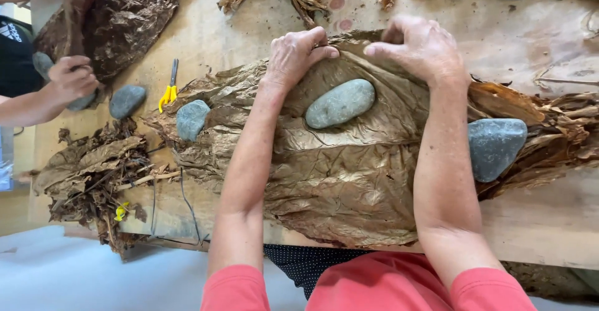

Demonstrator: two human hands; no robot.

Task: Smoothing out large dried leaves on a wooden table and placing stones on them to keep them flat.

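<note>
A wide stack of flattened brown dried leaves (349,174) lies across the wooden table (536,217) in front of me. A smooth grey stone (340,103) rests on its middle. My left hand (298,54) presses the leaf's far edge just left of and beyond that stone, fingers bent. My right hand (419,44) pinches the same far edge to the stone's right. A second grey stone (191,119) weighs down the left end, and a third, larger stone (495,147) sits at the right end.
Another person's hand (72,78) at the left grips a grey stone beside another stone (126,101) and a dark leaf pile (125,21). Yellow-handled scissors (168,87) lie nearby. Leaf scraps and stems (100,180) are heaped at the table's near-left corner.
</note>
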